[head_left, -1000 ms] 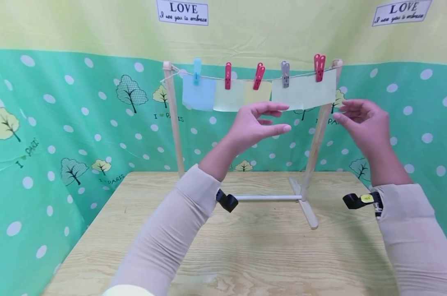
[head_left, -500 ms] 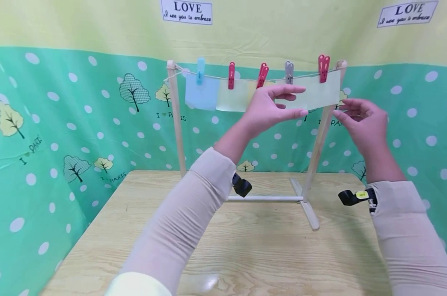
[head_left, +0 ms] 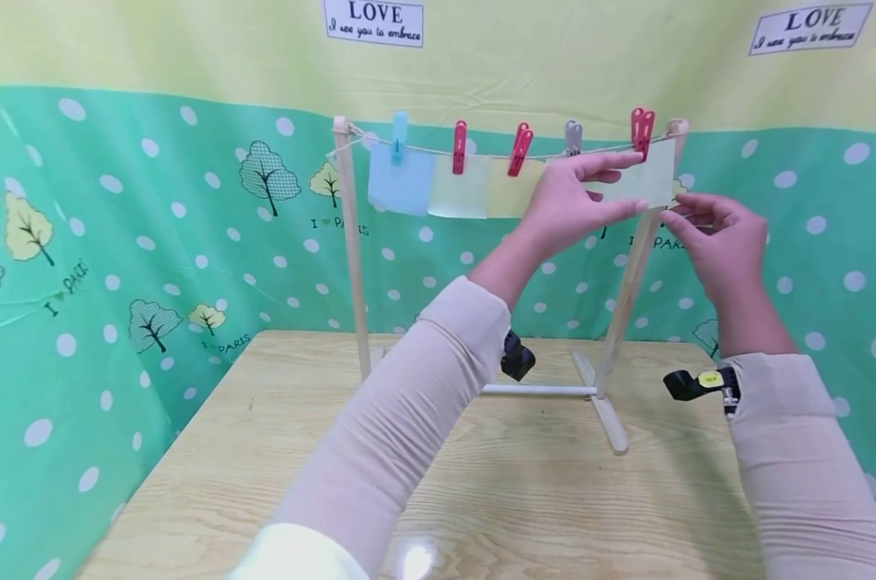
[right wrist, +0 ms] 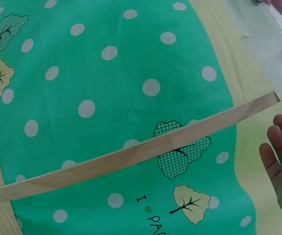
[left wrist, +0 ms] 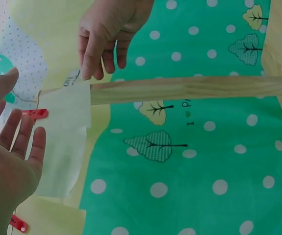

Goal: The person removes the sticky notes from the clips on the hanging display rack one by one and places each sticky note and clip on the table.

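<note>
Sheets of paper hang in a row from a string between two wooden posts, held by clothespins. My left hand (head_left: 579, 189) is in front of the pale sheet (head_left: 658, 173) at the right end, its index fingertip by the red clothespin (head_left: 642, 133) there. Its fingers are extended, thumb apart, in the left wrist view; whether it touches the sheet I cannot tell. Close to that sheet's lower right corner is my right hand (head_left: 728, 246), fingers loosely bent, with nothing seen between them. My left hand partly hides the sheet under the grey clothespin (head_left: 572, 135).
Leftward hang a yellow sheet (head_left: 510, 189), a pale green one (head_left: 458, 189) and a blue one (head_left: 401, 181). The right post (head_left: 626, 282) and left post (head_left: 353, 242) stand on a wooden table (head_left: 554, 499), joined by a white bar (head_left: 546, 390). A patterned curtain (head_left: 155, 242) hangs behind.
My left hand has moved right and slightly up, from below the yellow sheet to the rightmost sheet. The right hand has hardly moved. The camera view has shifted a little.
</note>
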Tool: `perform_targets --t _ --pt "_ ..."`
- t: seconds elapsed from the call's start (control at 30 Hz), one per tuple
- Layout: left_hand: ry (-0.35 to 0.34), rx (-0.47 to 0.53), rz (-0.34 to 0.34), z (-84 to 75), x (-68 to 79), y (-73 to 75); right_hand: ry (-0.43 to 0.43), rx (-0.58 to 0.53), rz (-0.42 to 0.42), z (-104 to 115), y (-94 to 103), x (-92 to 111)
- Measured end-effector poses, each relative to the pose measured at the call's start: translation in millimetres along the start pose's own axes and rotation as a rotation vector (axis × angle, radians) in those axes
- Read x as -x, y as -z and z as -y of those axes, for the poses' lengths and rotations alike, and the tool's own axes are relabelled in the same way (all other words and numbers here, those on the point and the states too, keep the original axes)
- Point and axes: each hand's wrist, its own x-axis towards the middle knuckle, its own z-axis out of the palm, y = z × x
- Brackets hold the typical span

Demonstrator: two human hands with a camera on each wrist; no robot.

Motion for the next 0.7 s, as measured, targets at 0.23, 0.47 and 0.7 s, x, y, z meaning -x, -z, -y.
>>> perform_targets --t 0.23,0.47,0.7 --pt "0.063 -0.033 -0.051 -6.5 -8.9 -7.0 -0.025 0.007 0.01 2.5 -0.1 -2.1" --pt "0.085 -0.08 -0.067 -8.1 -18.4 -13.6 -0.032 0.016 -0.018 2.9 -0.6 -4.1" --pt "0.115 -0.091 -0.092 -10.2 -22.8 -15.2 -0.011 0.048 -0.006 3.5 -2.2 -4.2"
